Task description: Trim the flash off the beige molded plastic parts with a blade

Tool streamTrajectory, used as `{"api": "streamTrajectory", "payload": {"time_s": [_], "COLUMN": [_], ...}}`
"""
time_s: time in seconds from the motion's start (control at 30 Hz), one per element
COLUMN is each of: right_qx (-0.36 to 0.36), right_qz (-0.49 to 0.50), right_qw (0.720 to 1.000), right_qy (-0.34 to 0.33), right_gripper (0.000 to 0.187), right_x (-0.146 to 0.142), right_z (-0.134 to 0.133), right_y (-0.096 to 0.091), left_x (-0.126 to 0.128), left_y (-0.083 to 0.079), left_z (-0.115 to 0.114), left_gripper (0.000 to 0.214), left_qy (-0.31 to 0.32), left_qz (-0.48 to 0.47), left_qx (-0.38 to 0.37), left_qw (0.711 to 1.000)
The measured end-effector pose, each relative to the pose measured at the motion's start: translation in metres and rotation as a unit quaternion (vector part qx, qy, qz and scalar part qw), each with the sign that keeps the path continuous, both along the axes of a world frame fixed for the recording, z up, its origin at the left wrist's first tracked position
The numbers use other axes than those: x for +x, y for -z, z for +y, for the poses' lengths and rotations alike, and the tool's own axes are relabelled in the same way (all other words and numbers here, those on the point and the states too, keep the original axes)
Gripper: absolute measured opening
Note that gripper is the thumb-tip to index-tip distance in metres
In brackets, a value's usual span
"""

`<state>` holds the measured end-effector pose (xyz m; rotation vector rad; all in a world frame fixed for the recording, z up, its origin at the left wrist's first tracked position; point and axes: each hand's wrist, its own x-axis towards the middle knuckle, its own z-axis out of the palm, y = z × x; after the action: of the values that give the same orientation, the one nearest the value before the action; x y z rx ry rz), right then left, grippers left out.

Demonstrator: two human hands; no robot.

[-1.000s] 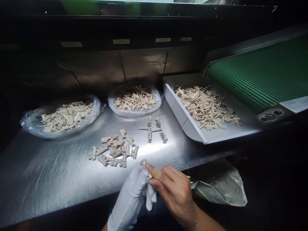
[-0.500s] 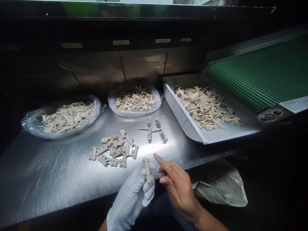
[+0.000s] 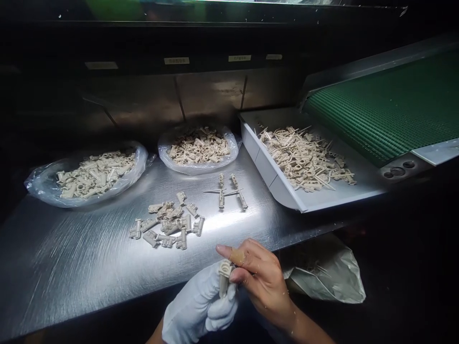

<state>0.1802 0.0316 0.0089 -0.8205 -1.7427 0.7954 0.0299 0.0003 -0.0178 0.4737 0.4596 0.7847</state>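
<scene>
My left hand (image 3: pixel 202 301), in a white glove, grips a beige moulded plastic part (image 3: pixel 224 271) with its ring-shaped end up. My bare right hand (image 3: pixel 261 274) is right against the part. Its index finger, with a tan strip wrapped round it, reaches over the top, and the thumb lies at the part's right side. The other fingers curl inward, and what they hold, if anything, is hidden. Ahead on the metal table (image 3: pixel 89 258) lies a loose group of similar plastic parts (image 3: pixel 174 224). To their right, two long parts with thin cross sprues (image 3: pixel 221 192) lie side by side.
Two clear plastic bags full of beige parts (image 3: pixel 96 174) (image 3: pixel 201 148) stand along the back. A white tray (image 3: pixel 274 184) at right holds a heap of parts with sprues. Beyond it runs a green conveyor belt (image 3: pixel 394 105). A pale bag (image 3: pixel 330 277) hangs below the table edge.
My right hand has moved left and down onto the plastic part. My left hand has tilted the part, so its ring-shaped end now faces me. The view has shifted slightly.
</scene>
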Motion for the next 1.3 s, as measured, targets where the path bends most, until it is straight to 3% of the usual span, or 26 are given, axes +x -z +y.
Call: {"api": "streamTrajectory", "payload": {"time_s": [0.33, 0.5, 0.67, 0.77, 0.9, 1.13, 1.23, 1.3], "right_qx": [0.016, -0.011, 0.007, 0.028, 0.053, 0.133, 0.147, 0.142], "right_qz": [-0.019, -0.041, -0.049, -0.060, -0.084, -0.165, -0.178, -0.177], "right_qw": [1.000, 0.999, 0.998, 0.996, 0.992, 0.971, 0.967, 0.968], "right_qy": [0.016, 0.016, 0.041, 0.055, 0.076, 0.113, 0.108, 0.102], "right_gripper": [0.036, 0.035, 0.036, 0.034, 0.034, 0.036, 0.035, 0.037], "right_x": [0.000, 0.003, 0.002, 0.001, 0.001, 0.004, 0.005, 0.005], "right_z": [-0.002, -0.002, -0.002, -0.003, -0.006, -0.007, -0.008, -0.008], "right_y": [-0.002, 0.000, 0.003, 0.004, 0.006, 0.008, 0.007, 0.006], "left_x": [0.000, -0.006, -0.004, 0.000, 0.002, 0.002, 0.001, -0.001], "left_y": [-0.004, -0.013, -0.022, -0.017, -0.010, -0.010, -0.010, -0.010], "left_z": [0.002, 0.005, 0.002, -0.004, -0.010, -0.012, -0.013, -0.014], "left_gripper": [0.057, 0.053, 0.054, 0.048, 0.046, 0.045, 0.043, 0.040], "left_qy": [0.005, -0.047, -0.114, -0.154, -0.229, -0.257, -0.263, -0.281], "left_qz": [0.033, 0.115, 0.238, 0.263, 0.342, 0.399, 0.408, 0.431], "left_qx": [-0.001, 0.005, 0.038, 0.047, 0.089, 0.129, 0.133, 0.148], "left_qw": [0.999, 0.992, 0.964, 0.951, 0.907, 0.871, 0.864, 0.845]}}
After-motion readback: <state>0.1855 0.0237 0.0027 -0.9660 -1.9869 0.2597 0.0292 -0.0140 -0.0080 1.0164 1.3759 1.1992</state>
